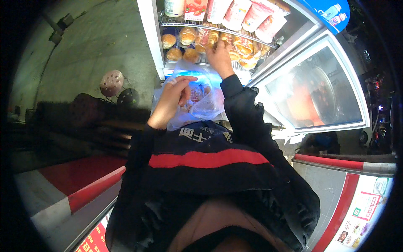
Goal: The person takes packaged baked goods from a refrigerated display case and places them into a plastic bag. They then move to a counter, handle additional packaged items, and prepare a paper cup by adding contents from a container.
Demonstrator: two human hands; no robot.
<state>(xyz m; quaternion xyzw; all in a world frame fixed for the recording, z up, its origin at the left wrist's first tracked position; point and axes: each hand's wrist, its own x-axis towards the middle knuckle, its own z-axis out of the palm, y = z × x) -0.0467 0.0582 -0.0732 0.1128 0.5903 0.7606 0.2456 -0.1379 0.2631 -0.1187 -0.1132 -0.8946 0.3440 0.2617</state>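
Note:
My right hand (220, 59) reaches into a lit display fridge (150, 34), its fingertips at the packaged bread rolls (202, 40) on the wire shelf. Whether those fingers grip a roll cannot be told. Round golden buns (173, 54) sit to the left on the same shelf, and more wrapped bread (243, 45) lies to the right. Over a clear plastic bag (206, 108) in front of the fridge is my left hand (181, 89), its index finger extended and the others curled. Wrapped items show through the bag. Any hold of the left hand on the plastic is unclear.
The fridge's glass door (315, 91) stands open on the right. Above the bread, a wire shelf (217, 27) bears pink-and-white packages (236, 15) and a white bottle (173, 8). A round stool (112, 83) with a perforated seat stands on the left. Red-and-white edging (94, 189) runs at lower left.

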